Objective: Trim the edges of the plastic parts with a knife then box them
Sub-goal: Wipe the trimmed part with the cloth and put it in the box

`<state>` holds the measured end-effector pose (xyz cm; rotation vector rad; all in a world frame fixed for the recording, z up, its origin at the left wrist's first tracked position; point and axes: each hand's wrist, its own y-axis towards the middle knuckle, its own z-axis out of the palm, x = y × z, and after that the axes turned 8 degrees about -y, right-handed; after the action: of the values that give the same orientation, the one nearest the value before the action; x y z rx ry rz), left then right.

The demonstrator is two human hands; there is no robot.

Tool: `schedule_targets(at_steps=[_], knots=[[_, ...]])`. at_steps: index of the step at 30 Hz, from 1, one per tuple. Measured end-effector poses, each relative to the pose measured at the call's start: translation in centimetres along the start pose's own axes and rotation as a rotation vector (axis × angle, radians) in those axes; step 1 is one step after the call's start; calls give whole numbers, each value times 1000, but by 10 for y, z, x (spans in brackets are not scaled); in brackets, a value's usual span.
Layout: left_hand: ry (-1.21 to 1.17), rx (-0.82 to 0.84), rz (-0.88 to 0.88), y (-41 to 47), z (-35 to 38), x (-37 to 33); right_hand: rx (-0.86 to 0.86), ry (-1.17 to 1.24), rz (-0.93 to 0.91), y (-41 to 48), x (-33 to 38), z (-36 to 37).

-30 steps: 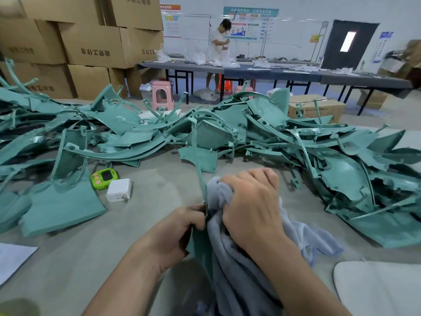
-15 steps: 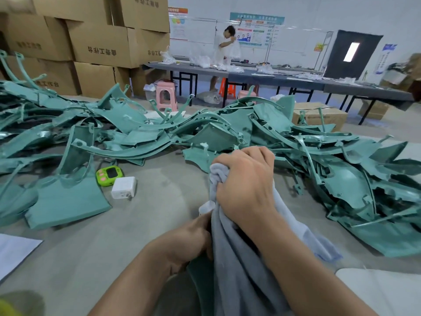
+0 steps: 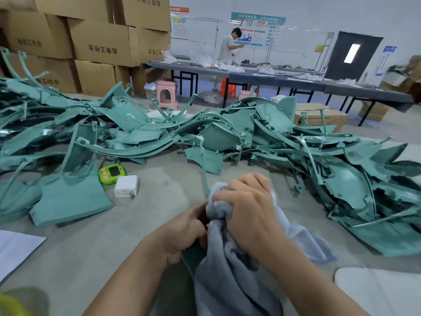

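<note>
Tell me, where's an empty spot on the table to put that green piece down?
Bare grey tabletop lies between the white charger, the flat green panel and your left hand, and nearer, between the paper sheet and your left forearm. The heap of green plastic parts crowds the back and right side.

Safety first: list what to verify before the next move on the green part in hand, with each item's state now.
1. Left hand grips the green part: ok.
2. Right hand grips the grey cloth bunched over the part: ok.
3. Knife located: cannot tell, none in view.
4. Part's edge exposed for trimming: not ok, cloth covers most of it.
5. Green timer and white charger apart from the hands: ok.
6. Box ready: cannot tell; one cardboard box sits beyond the pile.
</note>
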<state>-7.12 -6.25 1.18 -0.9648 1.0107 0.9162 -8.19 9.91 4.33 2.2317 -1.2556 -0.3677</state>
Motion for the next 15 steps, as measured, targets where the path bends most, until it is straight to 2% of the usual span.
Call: schedule_targets(at_steps=[4,7,11,13,15], knots=[[-39,45,10,0,-6,-5,156,-101,-51,-29,0,-4],[-62,0,72,3,-8,-7,250,-132,-46,-46,-2,-9],[-236,-148,151,9,-4,-5,211,22,-61,-54,14,-12],[-349,-168,159,11,1,-2,184,7,-64,-51,21,-9],[-411,-171,165,10,5,2,105,-57,44,-41,20,-7]])
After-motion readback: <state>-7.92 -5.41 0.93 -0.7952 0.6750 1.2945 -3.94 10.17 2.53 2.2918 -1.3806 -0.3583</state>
